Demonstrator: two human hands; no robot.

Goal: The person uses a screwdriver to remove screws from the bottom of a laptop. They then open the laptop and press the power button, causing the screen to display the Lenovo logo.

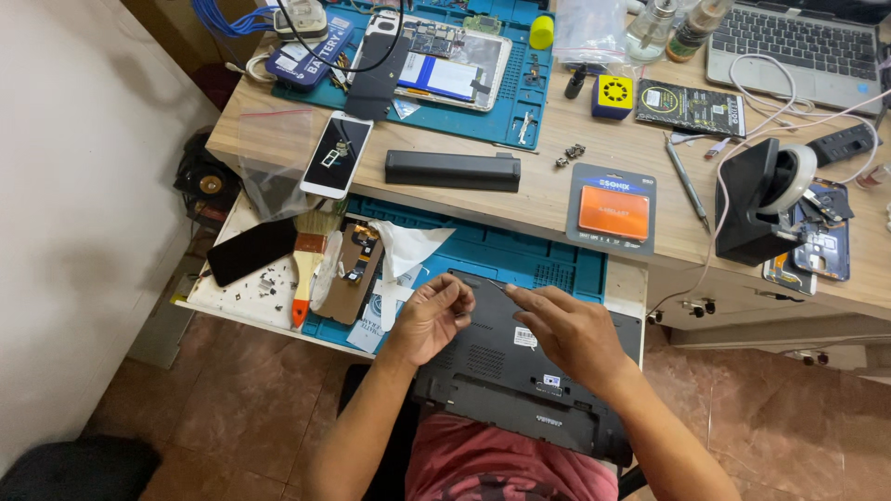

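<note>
A black laptop (501,371) lies bottom-up on my lap and on the pull-out shelf's blue mat (520,255). My left hand (432,315) rests on its left part with fingers curled and pinched together; what it pinches is too small to see. My right hand (566,329) hovers over the middle of the base and holds a thin metal tool (497,285) whose tip points toward the left hand's fingertips.
The shelf holds a paintbrush (304,269), a black phone (251,250), tissue (408,246) and small parts. On the desk lie a laptop battery (452,170), a white phone (337,154), a boxed orange drive (612,209), a tape dispenser (766,199), an opened tablet (445,56) and a second laptop (798,42).
</note>
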